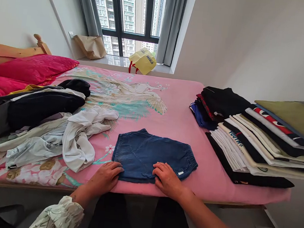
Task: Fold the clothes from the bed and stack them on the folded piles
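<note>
A pair of dark blue denim shorts [144,153] lies folded in half on the pink bedsheet in front of me. Its elastic waistband faces right, and a small white tag shows near the lower right edge. At the lower left corner, my left hand [108,175] has its fingers bent together over the hem, pinching the cloth. My right hand [169,180] rests on the front edge of the shorts right of the middle, fingers slightly apart on the fabric.
To the left is a loose heap of clothes [45,112] beside red pillows [31,67]. Folded clothes stand in a tall stack [269,142], with a smaller dark pile [221,103] behind it. A yellow bag [144,60] and a brown paper bag [91,46] sit by the window.
</note>
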`<state>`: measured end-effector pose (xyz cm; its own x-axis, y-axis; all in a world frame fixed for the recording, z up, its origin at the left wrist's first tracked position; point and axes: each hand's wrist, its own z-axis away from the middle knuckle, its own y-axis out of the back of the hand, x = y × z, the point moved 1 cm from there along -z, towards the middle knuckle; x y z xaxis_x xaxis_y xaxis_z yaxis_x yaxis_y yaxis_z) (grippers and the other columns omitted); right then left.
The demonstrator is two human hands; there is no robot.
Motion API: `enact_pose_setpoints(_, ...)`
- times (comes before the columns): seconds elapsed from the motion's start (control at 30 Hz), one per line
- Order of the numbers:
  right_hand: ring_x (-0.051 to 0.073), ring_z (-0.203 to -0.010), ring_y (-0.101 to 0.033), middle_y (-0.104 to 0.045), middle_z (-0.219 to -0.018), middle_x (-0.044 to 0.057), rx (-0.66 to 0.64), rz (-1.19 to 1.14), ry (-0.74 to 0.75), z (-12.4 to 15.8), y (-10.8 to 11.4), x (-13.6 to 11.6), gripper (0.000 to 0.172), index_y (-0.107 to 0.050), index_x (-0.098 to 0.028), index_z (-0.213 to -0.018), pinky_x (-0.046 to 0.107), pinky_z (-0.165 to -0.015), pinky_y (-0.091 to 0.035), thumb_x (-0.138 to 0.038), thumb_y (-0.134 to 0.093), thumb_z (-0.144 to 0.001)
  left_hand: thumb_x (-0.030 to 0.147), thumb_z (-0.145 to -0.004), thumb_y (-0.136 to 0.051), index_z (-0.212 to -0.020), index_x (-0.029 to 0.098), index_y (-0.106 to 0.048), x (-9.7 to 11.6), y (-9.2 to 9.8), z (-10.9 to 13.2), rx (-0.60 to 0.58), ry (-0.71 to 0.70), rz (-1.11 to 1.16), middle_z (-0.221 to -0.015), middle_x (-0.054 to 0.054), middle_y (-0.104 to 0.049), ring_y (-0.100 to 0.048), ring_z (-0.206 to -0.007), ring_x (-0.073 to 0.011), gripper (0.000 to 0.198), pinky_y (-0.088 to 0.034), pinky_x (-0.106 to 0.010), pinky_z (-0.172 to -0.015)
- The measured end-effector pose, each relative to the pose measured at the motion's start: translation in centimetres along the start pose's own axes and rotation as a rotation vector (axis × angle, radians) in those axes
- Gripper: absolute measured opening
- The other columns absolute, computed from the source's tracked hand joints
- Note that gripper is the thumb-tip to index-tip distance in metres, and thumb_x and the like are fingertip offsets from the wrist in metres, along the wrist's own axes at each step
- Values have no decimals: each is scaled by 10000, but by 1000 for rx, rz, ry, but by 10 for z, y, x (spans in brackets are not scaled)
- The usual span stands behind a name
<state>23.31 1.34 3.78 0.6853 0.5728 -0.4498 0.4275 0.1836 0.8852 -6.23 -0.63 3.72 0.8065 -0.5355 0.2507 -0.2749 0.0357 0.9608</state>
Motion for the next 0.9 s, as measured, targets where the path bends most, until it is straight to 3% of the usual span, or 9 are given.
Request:
enact_pose_setpoints(0.17,217,-1096,-546,-637,-1056,90,81,-59,-64,-2,-7,3,210,-550,-182,-958,460,-1003,-360,-86,-408,-838,237,-814,-547,-1069,189,-602,5,4,1,-40,16,25,-1114,-92,-603,-560,-1027,-228,266,-451,-384,-925)
enact_pose_setpoints(0.3,217,-1031,-561,-626,-1024,76,52,-51,-65,-2,-3,-2,137,-546,-188,-930,454,-984,-374,-122,-503,-818,187,-873,-435,-1004,184,-620,8,1,-4,-15,71,3,-1024,-85,-625,-583,-941,-207,227,-470,-365,-858)
enact_pose_setpoints(0.4,218,-1049,-543,-611,-1055,61,35,-46,-29,-2,1,-3,230,-565,-204,-952,437,-981,-375,-77,-555,-760,180,-869,-444,-989,192,-628,10,1,-8,-17,70,-14,-994,-78,-629,-587,-907,-205,220,-472,-358,-825)
enact_pose_setpoints(0.57,182,-945,-571,-629,-962,55,85,-142,-59,-5,1,3,180,-578,-198,-948,343,-872,-446,-92,-480,-841,58,-817,-438,-991,203,-644,10,7,-7,32,20,-130,-987,-63,-656,-585,-910,-209,306,-436,-390,-866)
enact_pose_setpoints(0.77,228,-1077,-541,-619,-1084,70,3,-92,-28,9,8,0,103,-627,-199,-880,433,-991,-369,-171,-611,-782,101,-757,-515,-887,210,-671,9,17,12,44,-13,-85,-891,-39,-655,-566,-884,-209,231,-384,-442,-931)
enact_pose_setpoints(0.83,214,-983,-576,-644,-987,65,-9,-103,-39,5,16,-4,75,-631,-196,-848,389,-906,-431,-233,-567,-833,117,-745,-532,-856,219,-677,12,23,7,62,3,-42,-911,-39,-650,-564,-891,-209,209,-396,-437,-929)
enact_pose_setpoints(0.9,187,-878,-593,-651,-883,55,46,-137,-57,-9,23,-11,172,-624,-193,-849,343,-825,-466,-237,-464,-894,83,-779,-475,-895,219,-676,18,27,-12,96,3,-6,-949,-47,-657,-573,-911,-197,270,-434,-395,-901)
